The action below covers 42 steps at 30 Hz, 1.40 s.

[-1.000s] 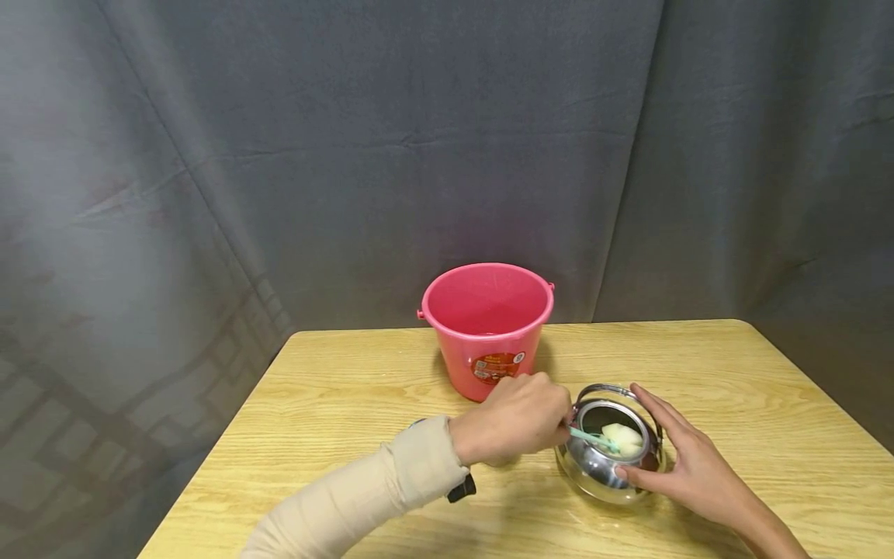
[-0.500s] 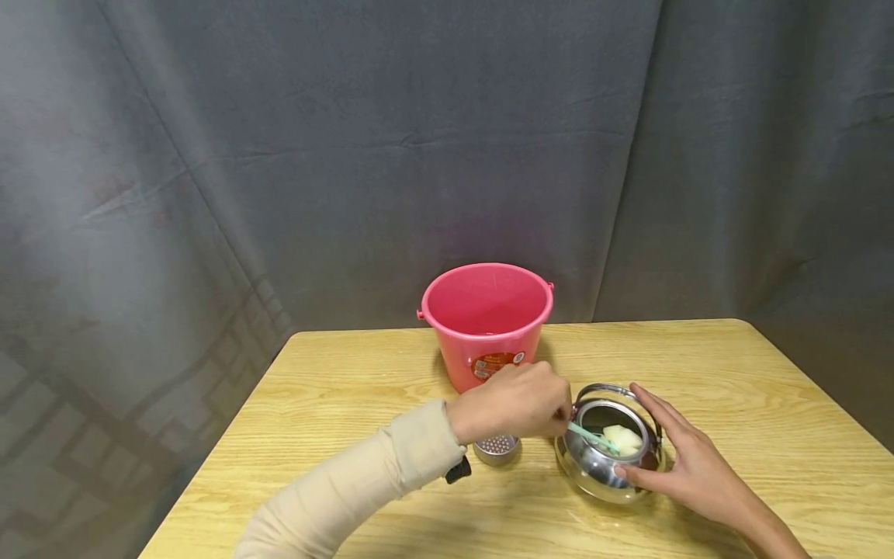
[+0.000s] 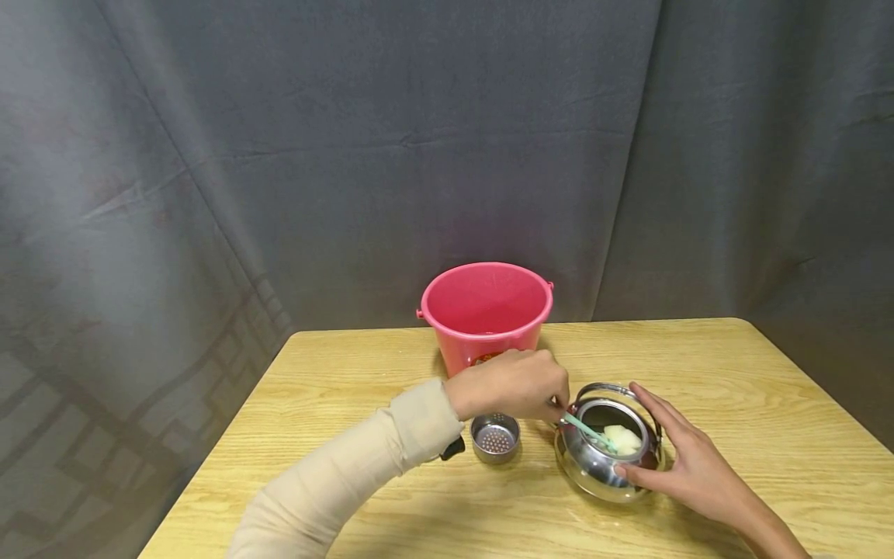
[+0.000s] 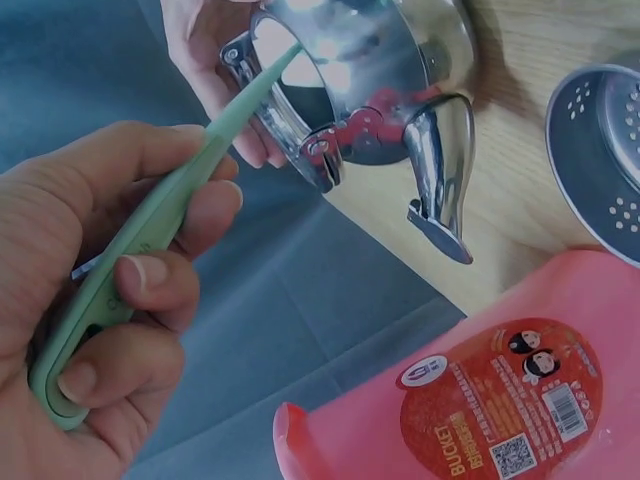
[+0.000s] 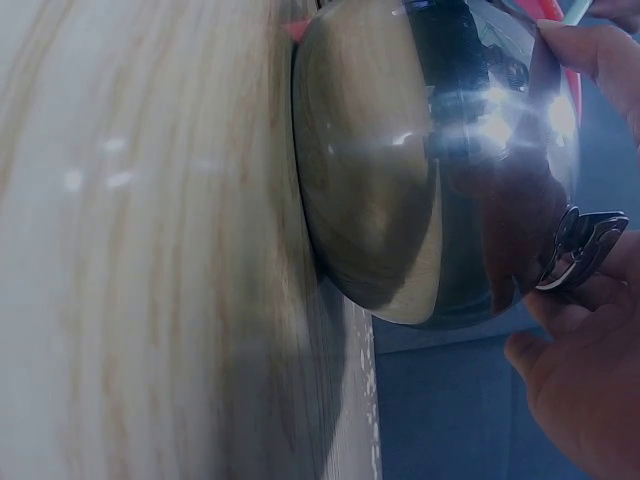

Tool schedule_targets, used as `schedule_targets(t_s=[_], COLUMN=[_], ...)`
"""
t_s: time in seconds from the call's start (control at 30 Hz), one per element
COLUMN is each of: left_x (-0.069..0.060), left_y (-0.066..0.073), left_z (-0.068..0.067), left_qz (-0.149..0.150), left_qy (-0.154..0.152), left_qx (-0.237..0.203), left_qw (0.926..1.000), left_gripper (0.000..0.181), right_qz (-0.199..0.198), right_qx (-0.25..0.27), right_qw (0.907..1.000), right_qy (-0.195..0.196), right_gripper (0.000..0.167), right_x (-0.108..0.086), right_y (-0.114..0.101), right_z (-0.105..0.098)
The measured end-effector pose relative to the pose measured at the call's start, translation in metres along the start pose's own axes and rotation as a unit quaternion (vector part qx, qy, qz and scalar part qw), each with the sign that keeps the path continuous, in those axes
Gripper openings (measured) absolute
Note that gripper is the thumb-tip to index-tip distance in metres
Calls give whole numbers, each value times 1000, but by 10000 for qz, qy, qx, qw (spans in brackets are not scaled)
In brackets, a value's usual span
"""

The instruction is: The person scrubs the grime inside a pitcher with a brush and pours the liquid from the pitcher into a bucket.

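A round stainless steel teapot (image 3: 594,470) stands on the table with its top opening uncovered. My right hand (image 3: 698,470) holds it from the right, thumb on the near side of the top and fingers on the far side by the raised handle (image 3: 608,387). My left hand (image 3: 513,384) grips a light green toothbrush (image 4: 150,225), fingers curled round its handle. The toothbrush's far end reaches into the opening, where a pale patch shows; I cannot tell what that patch is. In the left wrist view the spout (image 4: 440,170) points toward the bucket side.
Left of the teapot a perforated metal strainer basket (image 3: 495,441) sits on the wooden table (image 3: 363,373). Behind my left hand stands a pink bucket (image 3: 454,341) with a red label. A grey curtain (image 3: 447,155) hangs beyond the table's back edge.
My left hand has shifted slightly up and back, and the toothbrush slants more steeply. The strainer basket, hidden behind the arm before, has come into view. My right hand and the teapot stay put.
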<state>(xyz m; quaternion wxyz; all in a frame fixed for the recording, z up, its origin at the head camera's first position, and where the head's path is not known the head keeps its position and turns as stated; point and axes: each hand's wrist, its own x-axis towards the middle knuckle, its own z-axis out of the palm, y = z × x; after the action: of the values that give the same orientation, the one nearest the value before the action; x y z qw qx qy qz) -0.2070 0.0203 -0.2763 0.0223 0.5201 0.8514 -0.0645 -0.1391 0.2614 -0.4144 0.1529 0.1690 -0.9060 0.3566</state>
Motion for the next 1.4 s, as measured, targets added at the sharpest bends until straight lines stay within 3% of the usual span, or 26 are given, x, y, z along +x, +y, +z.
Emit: schedule_targets(t_s=[0.23, 0.67, 0.83, 1.07, 1.4], left_x=[4, 12, 16, 21, 28], left_y=[-4, -3, -2, 0, 11], left_z=[-3, -17, -20, -28, -41], left_qz=[287, 105, 105, 393, 289], left_qy=[-9, -429, -603, -845, -1001], left_qx=[180, 112, 282, 421, 845], left_qw=[9994, 9990, 9977, 9948, 9910], left_gripper=[11, 11, 16, 31, 31], right_qz=[-9, -37, -95, -49, 76], right_qx=[-2, -26, -6, 22, 55], right_qw=[10000, 10000, 9999, 10000, 9999], right_qy=[-8, 12, 47, 8, -141], right_gripper=[108, 108, 108, 108, 107], right_x=[0, 0, 1, 0, 1], right_y=[0, -1, -2, -2, -3], right_z=[0, 2, 3, 3, 0])
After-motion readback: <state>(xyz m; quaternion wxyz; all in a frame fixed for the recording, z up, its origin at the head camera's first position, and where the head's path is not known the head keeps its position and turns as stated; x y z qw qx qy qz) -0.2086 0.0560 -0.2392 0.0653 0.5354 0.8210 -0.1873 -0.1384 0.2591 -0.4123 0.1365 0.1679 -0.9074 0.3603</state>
